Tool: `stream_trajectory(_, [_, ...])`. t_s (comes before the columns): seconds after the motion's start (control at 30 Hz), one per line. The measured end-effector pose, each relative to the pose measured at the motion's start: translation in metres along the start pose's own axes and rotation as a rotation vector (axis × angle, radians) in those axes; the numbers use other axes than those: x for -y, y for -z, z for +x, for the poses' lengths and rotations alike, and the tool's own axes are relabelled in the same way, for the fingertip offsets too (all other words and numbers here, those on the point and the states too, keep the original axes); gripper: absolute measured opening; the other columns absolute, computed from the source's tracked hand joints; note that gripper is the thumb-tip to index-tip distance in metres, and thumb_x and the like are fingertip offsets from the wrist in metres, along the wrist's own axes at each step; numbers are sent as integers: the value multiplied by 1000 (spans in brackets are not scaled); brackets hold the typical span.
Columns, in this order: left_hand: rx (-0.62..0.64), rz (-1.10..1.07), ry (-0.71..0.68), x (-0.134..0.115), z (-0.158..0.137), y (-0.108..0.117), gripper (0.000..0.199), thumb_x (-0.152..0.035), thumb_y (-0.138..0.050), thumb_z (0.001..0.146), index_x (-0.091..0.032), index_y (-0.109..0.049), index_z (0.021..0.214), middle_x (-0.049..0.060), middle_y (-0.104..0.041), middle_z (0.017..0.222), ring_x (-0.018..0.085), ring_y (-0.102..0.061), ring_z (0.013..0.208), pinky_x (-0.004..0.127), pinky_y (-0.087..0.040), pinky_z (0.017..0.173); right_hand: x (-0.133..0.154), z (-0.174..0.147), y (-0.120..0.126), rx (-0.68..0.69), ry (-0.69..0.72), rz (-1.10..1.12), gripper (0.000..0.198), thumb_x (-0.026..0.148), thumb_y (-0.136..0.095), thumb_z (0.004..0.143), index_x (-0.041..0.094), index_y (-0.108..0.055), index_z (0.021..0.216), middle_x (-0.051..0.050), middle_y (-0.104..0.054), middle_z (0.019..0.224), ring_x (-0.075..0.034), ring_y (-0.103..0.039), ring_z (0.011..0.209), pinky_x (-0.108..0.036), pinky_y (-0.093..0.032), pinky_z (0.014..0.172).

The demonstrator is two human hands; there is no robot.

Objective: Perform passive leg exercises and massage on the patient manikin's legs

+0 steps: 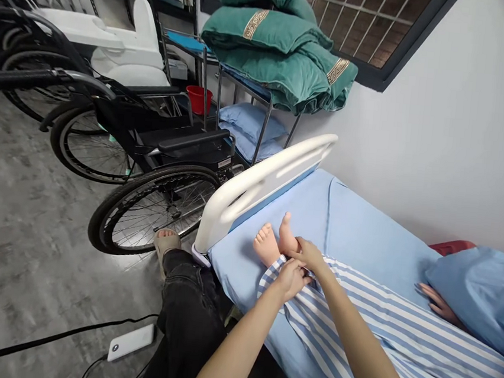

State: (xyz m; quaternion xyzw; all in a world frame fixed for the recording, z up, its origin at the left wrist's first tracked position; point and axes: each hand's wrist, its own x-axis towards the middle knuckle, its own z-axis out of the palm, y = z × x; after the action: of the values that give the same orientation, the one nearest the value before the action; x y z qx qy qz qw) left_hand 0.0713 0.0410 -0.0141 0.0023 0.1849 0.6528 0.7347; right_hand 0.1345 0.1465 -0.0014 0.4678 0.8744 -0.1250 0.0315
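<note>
Striped blue-and-white trousers point(382, 317) cover the legs of a figure lying on the bed. Its two bare feet, a nearer foot point(267, 245) and a farther foot point(287, 234), stick out of the cuffs, toes up, with a smooth, manikin-like look. My left hand point(291, 279) is closed on the trouser cloth just above the nearer ankle. Beside it, my right hand point(308, 255) curls over the farther ankle, at the cuff. The two hands almost touch, and some fingertips are hidden under cloth and hand.
A cream bed end board point(270, 182) stands beyond the feet. Left of the bed are a wheelchair point(161, 204) and a white commode chair point(130, 64). Green cushions point(269, 54) are piled on a rack. A blue pillow point(482, 294) partly covers the figure's hand. A white device point(131, 342) lies at lower left.
</note>
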Motion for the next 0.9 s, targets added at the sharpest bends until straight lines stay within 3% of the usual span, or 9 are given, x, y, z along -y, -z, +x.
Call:
stream_trajectory(0.17, [121, 36, 3, -4, -11, 16, 50, -13, -62, 64, -28, -55, 111, -1, -64, 95, 14, -59, 80, 30, -48, 74, 8, -20, -12, -402, 139, 115, 24, 30, -51, 86, 16, -61, 102, -10, -65, 103, -23, -54, 100, -33, -39, 89])
stream_trajectory(0.3, [108, 96, 30, -13, -21, 25, 46, -12, -60, 65, -24, -59, 109, -1, -62, 82, 14, -58, 74, 30, -48, 74, 22, -36, -13, -577, 159, 203, 14, 25, -48, 88, 18, -60, 91, -8, -65, 98, -24, -52, 97, -35, -40, 88])
stream_trajectory(0.4, [63, 192, 22, -22, -27, 35, 47, -8, -56, 57, -20, -63, 102, 0, -62, 73, 13, -56, 67, 29, -47, 72, 36, -46, -19, -642, 224, 222, 13, 22, -46, 87, 19, -58, 83, -8, -63, 88, -23, -51, 90, -35, -42, 83])
stream_trajectory(0.57, [-125, 341, -62, -35, -35, 66, 30, -9, -50, 48, -14, -64, 73, 3, -62, 63, 14, -54, 58, 29, -45, 64, 53, -52, -36, -481, 380, 376, 10, 24, -49, 83, 20, -57, 85, -5, -62, 84, -19, -57, 83, -34, -45, 78])
stream_trajectory(0.73, [-203, 355, -87, -39, -44, 80, 20, -13, -51, 50, -13, -65, 65, 9, -67, 65, 20, -64, 67, 32, -49, 70, 60, -52, -29, -372, 251, 395, 24, 32, -52, 82, 17, -56, 101, -10, -62, 98, -23, -58, 91, -35, -45, 81])
stream_trajectory(0.83, [-216, 391, -141, -36, -48, 80, 10, -16, -55, 53, -15, -62, 60, 6, -66, 61, 19, -64, 64, 31, -50, 69, 65, -51, -18, -143, 169, 333, 42, 38, -58, 81, 14, -52, 115, -12, -64, 104, -24, -60, 92, -32, -44, 77])
stream_trajectory(0.9, [-242, 441, -177, -35, -51, 80, 8, -19, -57, 56, -17, -62, 61, 6, -67, 63, 19, -65, 65, 31, -51, 70, 69, -48, -12, -1, 92, 313, 46, 42, -61, 80, 12, -53, 114, -11, -65, 100, -23, -61, 86, -30, -42, 70])
